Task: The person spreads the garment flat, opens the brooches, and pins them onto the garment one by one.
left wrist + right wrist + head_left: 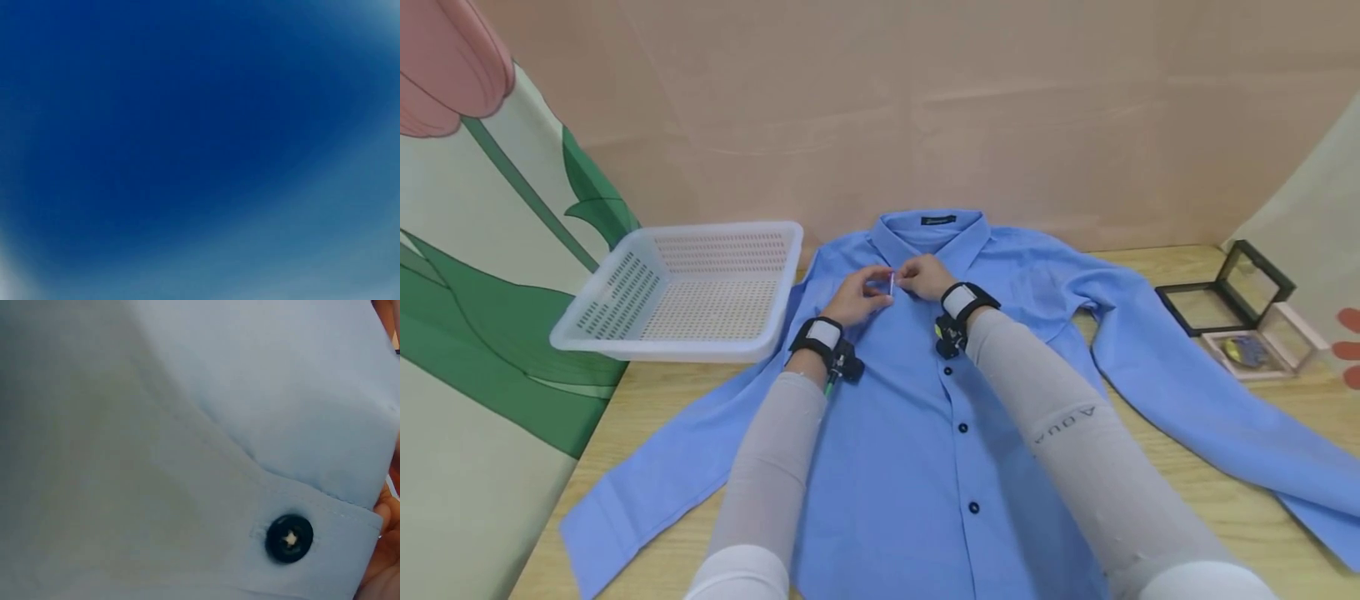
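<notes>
A blue long-sleeved shirt (880, 467) with dark buttons lies face up, its collar at the far end. Just below the collar, my left hand (853, 296) holds a small, thin, white-and-pinkish object (892, 284) between thumb and fingers; its kind is too small to tell. Close beside it, my right hand (925, 277) pinches the shirt front with curled fingers. In the right wrist view, a dark button (289, 539) shows on the cloth, and fingers (384, 569) appear at the right edge. The left wrist view is only blurred blue.
A white plastic basket (730, 350) stands at the back left, next to a shirt sleeve. On the right are a black-framed case (1197, 332), standing open, and a pale pink case (1232, 371) with a dark blue and yellow item (1246, 351). A curtain backs the wooden table (700, 408).
</notes>
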{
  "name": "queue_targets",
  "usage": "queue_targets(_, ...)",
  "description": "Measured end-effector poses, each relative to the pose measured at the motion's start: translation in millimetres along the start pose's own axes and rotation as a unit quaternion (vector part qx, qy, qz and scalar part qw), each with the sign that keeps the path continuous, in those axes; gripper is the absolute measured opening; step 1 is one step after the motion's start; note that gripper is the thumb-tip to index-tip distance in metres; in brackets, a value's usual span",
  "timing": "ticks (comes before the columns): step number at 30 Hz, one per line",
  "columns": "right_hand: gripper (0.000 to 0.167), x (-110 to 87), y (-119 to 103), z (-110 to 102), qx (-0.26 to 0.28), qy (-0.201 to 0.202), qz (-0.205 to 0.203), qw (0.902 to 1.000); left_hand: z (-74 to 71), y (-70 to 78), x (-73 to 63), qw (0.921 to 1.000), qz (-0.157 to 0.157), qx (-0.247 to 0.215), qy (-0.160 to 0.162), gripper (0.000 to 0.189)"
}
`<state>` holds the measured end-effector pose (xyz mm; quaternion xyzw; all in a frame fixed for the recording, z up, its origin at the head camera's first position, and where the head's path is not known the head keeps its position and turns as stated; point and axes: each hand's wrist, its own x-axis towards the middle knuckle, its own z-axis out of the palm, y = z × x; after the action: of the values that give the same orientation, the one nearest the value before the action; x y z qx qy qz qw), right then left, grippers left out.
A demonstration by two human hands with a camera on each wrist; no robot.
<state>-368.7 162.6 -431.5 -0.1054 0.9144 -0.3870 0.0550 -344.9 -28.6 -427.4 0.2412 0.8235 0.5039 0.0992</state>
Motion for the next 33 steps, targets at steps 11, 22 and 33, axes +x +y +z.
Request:
queue_targets(11,0.018,-16.4,-15,-6,0.084,0.004,0.035,0.9958,0.9,-0.3,5.0,0.9986,-0.028,-0.035,0.026,0.052)
queue_targets(22,0.016,-22.2,-14,7,0.254,0.03,0.11,0.9605,5.5,-3.1,5.9,0.9978,-0.024,-0.055,0.03,0.049)
queue_targets(33,0.007,-14.0,-1,9,0.257,0.006,0.121,0.9588,6.3,-1.8,3.4,0.9953,-0.04,-0.084,0.028,0.049)
